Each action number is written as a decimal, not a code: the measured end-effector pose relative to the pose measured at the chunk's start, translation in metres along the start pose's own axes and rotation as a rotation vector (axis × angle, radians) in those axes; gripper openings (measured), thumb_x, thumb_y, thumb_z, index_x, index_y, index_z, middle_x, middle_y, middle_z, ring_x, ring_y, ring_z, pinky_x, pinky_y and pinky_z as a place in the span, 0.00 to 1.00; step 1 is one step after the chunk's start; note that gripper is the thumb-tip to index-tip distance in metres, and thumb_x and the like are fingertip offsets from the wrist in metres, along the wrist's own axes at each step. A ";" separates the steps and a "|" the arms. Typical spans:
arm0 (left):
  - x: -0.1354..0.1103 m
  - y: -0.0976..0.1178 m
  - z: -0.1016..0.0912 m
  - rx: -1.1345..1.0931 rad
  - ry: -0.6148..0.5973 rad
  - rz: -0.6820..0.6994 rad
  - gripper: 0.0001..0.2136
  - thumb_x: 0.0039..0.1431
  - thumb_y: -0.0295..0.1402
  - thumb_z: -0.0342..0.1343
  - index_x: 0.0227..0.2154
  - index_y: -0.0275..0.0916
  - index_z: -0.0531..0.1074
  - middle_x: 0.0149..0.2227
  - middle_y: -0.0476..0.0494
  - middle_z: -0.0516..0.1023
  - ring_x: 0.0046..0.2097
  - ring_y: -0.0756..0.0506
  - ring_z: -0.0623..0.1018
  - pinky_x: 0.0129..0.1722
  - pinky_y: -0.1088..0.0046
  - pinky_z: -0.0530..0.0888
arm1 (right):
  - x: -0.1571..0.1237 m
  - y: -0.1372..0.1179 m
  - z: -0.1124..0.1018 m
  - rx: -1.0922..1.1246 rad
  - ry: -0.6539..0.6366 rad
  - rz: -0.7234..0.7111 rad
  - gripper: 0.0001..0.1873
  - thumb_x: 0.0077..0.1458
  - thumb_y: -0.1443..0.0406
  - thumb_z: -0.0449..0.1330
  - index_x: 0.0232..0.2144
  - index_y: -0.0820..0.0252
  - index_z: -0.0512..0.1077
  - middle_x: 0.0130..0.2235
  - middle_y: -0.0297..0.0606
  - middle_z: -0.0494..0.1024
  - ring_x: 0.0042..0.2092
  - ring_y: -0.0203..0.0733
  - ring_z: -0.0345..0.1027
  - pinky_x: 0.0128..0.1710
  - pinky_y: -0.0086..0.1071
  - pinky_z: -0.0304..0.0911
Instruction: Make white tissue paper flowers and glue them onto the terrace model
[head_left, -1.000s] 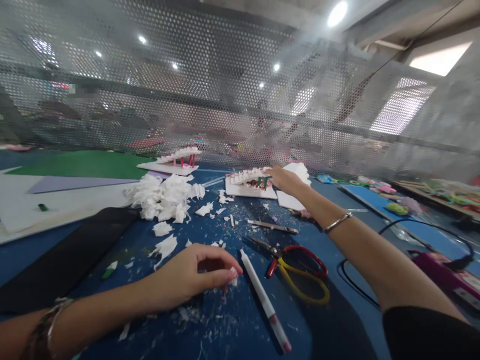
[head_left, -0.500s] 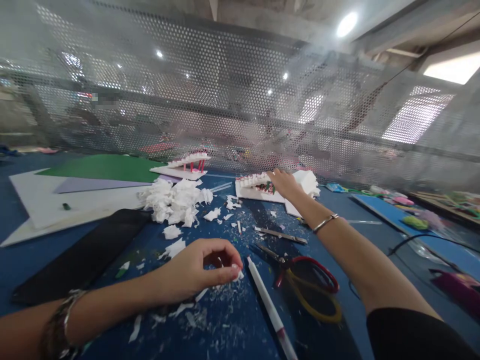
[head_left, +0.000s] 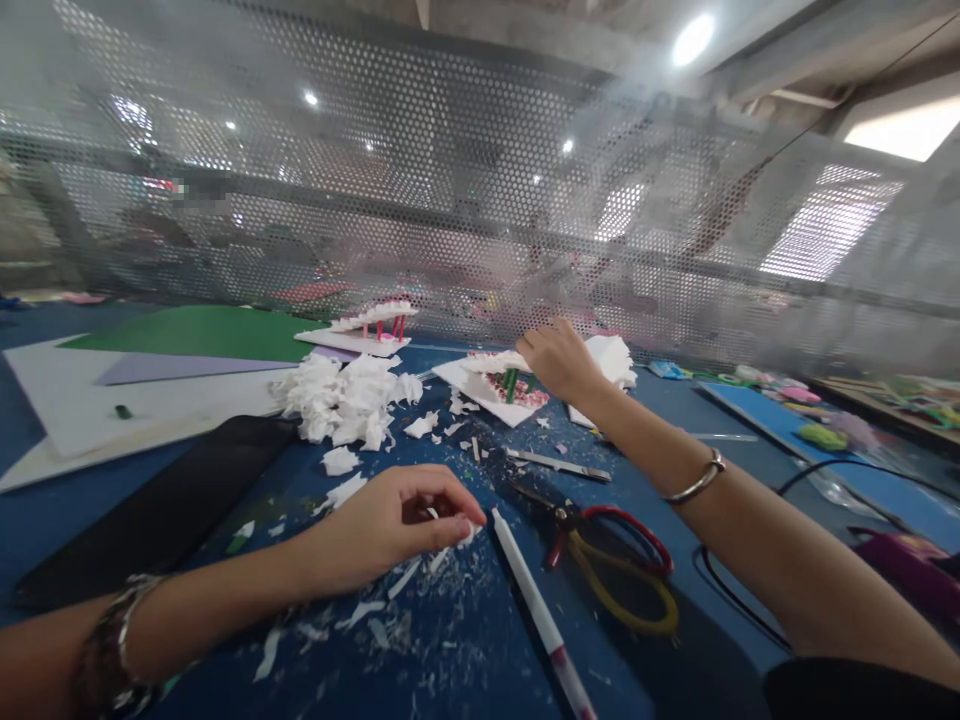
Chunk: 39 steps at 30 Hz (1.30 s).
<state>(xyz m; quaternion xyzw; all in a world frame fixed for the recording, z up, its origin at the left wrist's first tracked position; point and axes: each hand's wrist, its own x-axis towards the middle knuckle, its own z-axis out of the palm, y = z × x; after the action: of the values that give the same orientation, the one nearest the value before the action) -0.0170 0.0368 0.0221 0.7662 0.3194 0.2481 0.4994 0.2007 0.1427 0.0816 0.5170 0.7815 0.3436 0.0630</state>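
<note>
My right hand (head_left: pixel 556 360) is stretched to the far side of the blue table (head_left: pixel 480 660), its fingers closed on a small white foam model with green and red posts (head_left: pixel 495 382), which is tilted up off the table. My left hand (head_left: pixel 397 522) rests near the front, fingers curled in a pinch over white scraps. A thin white scrap shows under its fingertips. A white pen with a red end (head_left: pixel 536 610) lies just right of that hand.
Red and yellow scissors (head_left: pixel 607 555) and a metal blade (head_left: pixel 559 464) lie between my arms. A heap of white foam scraps (head_left: pixel 341 400), a second white model (head_left: pixel 360 330), white, purple and green sheets (head_left: pixel 135 375), a black strip (head_left: pixel 150 510) and a perforated screen (head_left: pixel 450 200) surround them.
My right hand has lifted and turned the foam model toward me. My left hand has stayed in its pinch over the scraps.
</note>
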 end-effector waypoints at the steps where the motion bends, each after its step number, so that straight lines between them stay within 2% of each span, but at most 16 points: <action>1: 0.000 0.000 0.000 -0.008 -0.004 0.004 0.09 0.51 0.38 0.52 0.29 0.37 0.71 0.30 0.48 0.69 0.29 0.51 0.67 0.29 0.76 0.63 | -0.003 0.001 0.001 0.012 -0.010 0.012 0.14 0.56 0.63 0.52 0.44 0.63 0.65 0.46 0.41 0.68 0.44 0.41 0.64 0.43 0.42 0.62; 5: 0.000 -0.002 0.001 -0.013 -0.009 0.020 0.09 0.50 0.38 0.52 0.28 0.37 0.71 0.30 0.48 0.69 0.29 0.51 0.67 0.28 0.76 0.64 | -0.010 0.012 0.016 0.079 -0.095 0.064 0.15 0.56 0.62 0.52 0.46 0.62 0.63 0.46 0.41 0.68 0.43 0.41 0.65 0.40 0.40 0.64; 10: 0.000 -0.005 0.001 0.016 0.004 0.039 0.09 0.50 0.38 0.52 0.29 0.37 0.70 0.32 0.47 0.69 0.30 0.51 0.68 0.30 0.74 0.66 | -0.009 0.018 0.028 0.191 -0.158 -0.007 0.16 0.56 0.62 0.52 0.46 0.62 0.63 0.46 0.41 0.68 0.42 0.40 0.66 0.39 0.40 0.64; 15: 0.000 -0.004 -0.003 0.066 0.077 0.081 0.08 0.50 0.37 0.52 0.29 0.38 0.70 0.35 0.46 0.69 0.33 0.50 0.69 0.33 0.75 0.67 | -0.009 0.012 0.016 0.216 -0.159 -0.005 0.15 0.56 0.62 0.52 0.45 0.62 0.64 0.45 0.40 0.68 0.42 0.40 0.66 0.39 0.40 0.64; 21: 0.003 0.003 -0.013 0.044 0.183 -0.040 0.12 0.49 0.41 0.52 0.33 0.38 0.69 0.29 0.48 0.70 0.29 0.50 0.68 0.30 0.75 0.66 | -0.025 0.003 -0.001 0.253 -0.146 -0.022 0.15 0.56 0.62 0.51 0.45 0.62 0.64 0.42 0.39 0.70 0.40 0.38 0.67 0.38 0.38 0.64; 24: 0.006 0.003 -0.016 0.048 0.201 -0.046 0.13 0.48 0.41 0.53 0.33 0.38 0.70 0.27 0.49 0.70 0.28 0.50 0.68 0.29 0.75 0.65 | -0.043 0.011 -0.010 0.275 -0.113 0.029 0.17 0.56 0.64 0.50 0.49 0.57 0.61 0.42 0.39 0.72 0.40 0.41 0.67 0.35 0.33 0.62; 27: 0.007 0.001 -0.019 0.112 0.237 -0.029 0.11 0.49 0.40 0.53 0.31 0.38 0.70 0.28 0.48 0.71 0.30 0.50 0.68 0.31 0.74 0.66 | -0.069 0.028 -0.020 0.278 -0.090 0.183 0.17 0.56 0.64 0.48 0.48 0.57 0.63 0.39 0.41 0.74 0.37 0.42 0.68 0.30 0.31 0.58; 30: 0.009 -0.003 -0.021 0.113 0.266 -0.029 0.12 0.49 0.40 0.53 0.32 0.38 0.70 0.31 0.46 0.73 0.33 0.48 0.70 0.34 0.73 0.67 | -0.102 0.047 -0.027 0.274 -0.123 0.348 0.13 0.56 0.63 0.47 0.34 0.59 0.70 0.33 0.41 0.75 0.32 0.40 0.67 0.26 0.29 0.54; 32: 0.012 -0.004 -0.022 0.091 0.275 -0.039 0.12 0.48 0.41 0.54 0.32 0.38 0.70 0.31 0.46 0.73 0.33 0.48 0.71 0.35 0.72 0.67 | -0.126 0.056 -0.027 0.256 -0.178 0.471 0.14 0.54 0.62 0.47 0.25 0.60 0.69 0.27 0.44 0.74 0.28 0.42 0.66 0.23 0.31 0.51; 36: 0.021 -0.003 -0.021 -0.022 0.283 -0.063 0.10 0.47 0.38 0.56 0.31 0.37 0.71 0.26 0.49 0.72 0.28 0.51 0.70 0.33 0.74 0.69 | -0.163 0.064 -0.008 0.308 -0.337 0.585 0.18 0.51 0.54 0.50 0.19 0.59 0.67 0.23 0.44 0.74 0.25 0.42 0.66 0.23 0.32 0.53; 37: 0.024 -0.002 -0.021 -0.065 0.289 -0.063 0.09 0.46 0.36 0.56 0.30 0.37 0.71 0.24 0.50 0.72 0.27 0.52 0.70 0.32 0.75 0.69 | -0.169 0.064 0.000 0.336 -0.377 0.584 0.19 0.52 0.54 0.50 0.17 0.59 0.66 0.23 0.42 0.74 0.25 0.41 0.66 0.24 0.32 0.54; 39: 0.029 0.000 -0.019 -0.167 0.321 -0.047 0.07 0.45 0.32 0.58 0.29 0.38 0.72 0.23 0.52 0.71 0.26 0.52 0.70 0.29 0.78 0.69 | -0.175 0.062 0.018 0.390 -0.460 0.589 0.15 0.53 0.59 0.52 0.19 0.59 0.68 0.21 0.37 0.73 0.25 0.38 0.67 0.25 0.30 0.57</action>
<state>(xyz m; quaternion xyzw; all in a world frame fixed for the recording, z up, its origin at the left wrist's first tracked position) -0.0114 0.0697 0.0312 0.6650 0.3913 0.3810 0.5094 0.3365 0.0163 0.0611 0.7839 0.6161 0.0683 0.0359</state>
